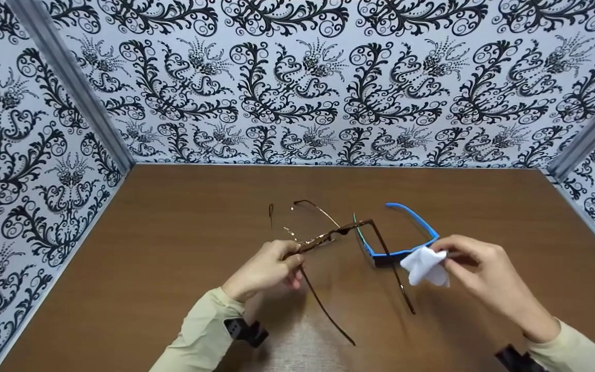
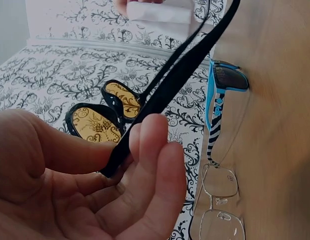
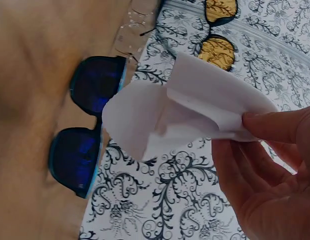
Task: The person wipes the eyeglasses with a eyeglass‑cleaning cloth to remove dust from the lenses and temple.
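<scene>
Eyeglasses (image 2: 162,95), amber-lensed, sit between the pinching fingers (image 2: 153,132) of your left hand (image 1: 269,268); your right hand (image 1: 488,274) pinches a white cloth (image 1: 424,264).

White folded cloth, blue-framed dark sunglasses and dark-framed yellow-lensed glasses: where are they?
White folded cloth (image 3: 210,90), right wrist view: upper flap.
Blue-framed dark sunglasses (image 3: 96,87), right wrist view: upper lens.
Dark-framed yellow-lensed glasses (image 2: 95,123), left wrist view: leftmost lens.

Pale glare and soft shadows on the table (image 1: 189,222)

There are three pairs of glasses (image 2: 95,124) (image 3: 75,155) (image 2: 220,181), one white cloth (image 1: 424,266) and two hands (image 1: 266,266) (image 1: 491,276).
</scene>
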Tool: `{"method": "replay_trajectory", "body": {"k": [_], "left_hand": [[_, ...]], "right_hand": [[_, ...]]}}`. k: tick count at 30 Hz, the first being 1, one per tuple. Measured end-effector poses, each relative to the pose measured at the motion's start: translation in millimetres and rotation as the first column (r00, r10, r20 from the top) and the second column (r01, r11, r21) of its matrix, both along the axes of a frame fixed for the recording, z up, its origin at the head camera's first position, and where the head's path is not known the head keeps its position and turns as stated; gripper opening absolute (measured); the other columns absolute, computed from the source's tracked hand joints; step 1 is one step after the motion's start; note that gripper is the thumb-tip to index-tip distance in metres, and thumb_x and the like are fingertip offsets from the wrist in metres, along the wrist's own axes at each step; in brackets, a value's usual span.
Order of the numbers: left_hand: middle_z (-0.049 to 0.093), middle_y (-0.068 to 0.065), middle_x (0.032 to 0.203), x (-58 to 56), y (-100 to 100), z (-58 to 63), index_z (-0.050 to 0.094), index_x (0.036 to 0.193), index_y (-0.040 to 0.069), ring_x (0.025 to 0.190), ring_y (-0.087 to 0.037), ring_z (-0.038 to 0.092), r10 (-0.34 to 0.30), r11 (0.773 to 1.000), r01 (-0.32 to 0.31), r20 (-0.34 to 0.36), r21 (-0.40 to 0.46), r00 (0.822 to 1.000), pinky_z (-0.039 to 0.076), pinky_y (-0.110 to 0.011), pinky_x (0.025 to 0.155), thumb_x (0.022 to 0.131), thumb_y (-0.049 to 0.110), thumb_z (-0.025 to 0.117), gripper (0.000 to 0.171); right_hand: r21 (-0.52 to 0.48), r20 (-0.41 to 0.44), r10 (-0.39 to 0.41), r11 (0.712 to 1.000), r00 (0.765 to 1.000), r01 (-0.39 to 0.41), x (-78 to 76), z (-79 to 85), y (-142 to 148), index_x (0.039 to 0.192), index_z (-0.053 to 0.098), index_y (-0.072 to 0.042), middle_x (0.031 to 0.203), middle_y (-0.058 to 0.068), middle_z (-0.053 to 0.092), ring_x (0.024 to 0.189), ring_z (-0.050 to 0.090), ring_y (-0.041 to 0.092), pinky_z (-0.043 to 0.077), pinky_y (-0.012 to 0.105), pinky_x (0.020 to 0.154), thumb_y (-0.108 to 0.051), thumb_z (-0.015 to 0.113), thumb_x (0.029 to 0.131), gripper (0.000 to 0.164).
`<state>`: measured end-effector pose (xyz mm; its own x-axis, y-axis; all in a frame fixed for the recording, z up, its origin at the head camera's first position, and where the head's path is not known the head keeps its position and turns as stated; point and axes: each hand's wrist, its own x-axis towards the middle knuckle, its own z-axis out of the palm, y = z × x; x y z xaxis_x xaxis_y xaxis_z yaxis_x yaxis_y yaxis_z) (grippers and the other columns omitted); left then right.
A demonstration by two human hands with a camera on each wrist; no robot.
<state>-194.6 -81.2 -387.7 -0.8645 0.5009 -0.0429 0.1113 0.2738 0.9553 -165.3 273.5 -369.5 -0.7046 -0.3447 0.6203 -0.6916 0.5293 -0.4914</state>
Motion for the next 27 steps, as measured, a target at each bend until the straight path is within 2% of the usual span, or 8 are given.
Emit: {"method": "replay_trajectory", "body": {"k": [5, 9, 14, 19, 23, 27], "left_hand": [[0.062, -0.008, 0.067, 1.3, 1.0, 2.3, 0.055, 0.088, -0.004, 0.056, -0.016, 0.062, 0.005, 1.0, -0.005, -0.002, 0.004, 1.0, 0.058, -0.036, 0.06, 0.097, -0.002, 0.045, 0.013], [0.062, -0.009, 0.068, 0.4, 0.3, 3.5, 0.056, 0.089, -0.007, 0.057, -0.017, 0.063, 0.024, 1.0, -0.024, 0.007, 0.011, 1.0, 0.058, -0.041, 0.063, 0.098, -0.001, 0.046, 0.014], [0.061, -0.009, 0.069, -0.3, -0.6, 3.4, 0.055, 0.088, -0.006, 0.057, -0.017, 0.063, 0.037, 0.999, -0.038, 0.022, 0.029, 0.999, 0.058, -0.045, 0.065, 0.098, -0.001, 0.047, 0.014], [0.062, -0.011, 0.068, 1.3, 1.0, 3.5, 0.055, 0.088, -0.006, 0.057, -0.02, 0.064, 0.019, 1.0, -0.019, -0.013, -0.002, 1.0, 0.058, -0.041, 0.063, 0.098, -0.001, 0.046, 0.015], [0.062, -0.012, 0.068, 3.4, 3.8, 4.5, 0.055, 0.087, -0.008, 0.058, -0.022, 0.064, -0.015, 0.999, 0.013, -0.052, -0.032, 0.999, 0.057, -0.041, 0.061, 0.098, -0.002, 0.045, 0.016], [0.062, -0.011, 0.067, 4.9, 7.9, 5.6, 0.056, 0.086, -0.006, 0.058, -0.026, 0.064, -0.047, 0.998, 0.044, -0.062, -0.044, 0.997, 0.057, -0.042, 0.061, 0.098, -0.002, 0.045, 0.016]], "right_hand": [[0.04, -0.019, 0.075, 0.996, 0.997, -0.074, 2.6, -15.5, 1.0, 0.092, 0.069, -0.007, 0.088, 0.001, 0.067, 0.077, 0.06, 0.004, 0.049, 0.01, 0.063, 0.029, 0.064, 0.062, 0.047], [0.065, -0.024, 0.187, 0.981, 0.982, -0.185, 5.5, -24.6, 1.1, 0.094, 0.067, -0.008, 0.09, 0.003, 0.064, 0.077, 0.059, 0.008, 0.049, 0.012, 0.063, 0.028, 0.062, 0.06, 0.05], [0.056, 0.037, 0.258, 0.964, 0.965, -0.26, 10.0, -30.5, -1.6, 0.095, 0.065, -0.008, 0.093, 0.004, 0.061, 0.079, 0.06, 0.009, 0.05, 0.013, 0.063, 0.028, 0.063, 0.06, 0.05], [0.028, 0.081, 0.241, 0.969, 0.967, -0.244, 11.3, -42.4, -10.3, 0.094, 0.064, -0.008, 0.089, 0.002, 0.061, 0.076, 0.062, 0.007, 0.053, 0.016, 0.06, 0.027, 0.066, 0.063, 0.047], [-0.007, 0.07, 0.153, 0.988, 0.986, -0.153, 10.4, -47.3, -18.5, 0.092, 0.064, -0.008, 0.088, 0.001, 0.062, 0.078, 0.062, 0.006, 0.054, 0.017, 0.06, 0.026, 0.068, 0.065, 0.044], [-0.066, 0.085, 0.058, 0.996, 0.995, -0.053, 6.9, -42.1, -24.3, 0.09, 0.064, -0.008, 0.09, 0.002, 0.062, 0.083, 0.062, 0.006, 0.055, 0.019, 0.061, 0.028, 0.065, 0.064, 0.044]]}}
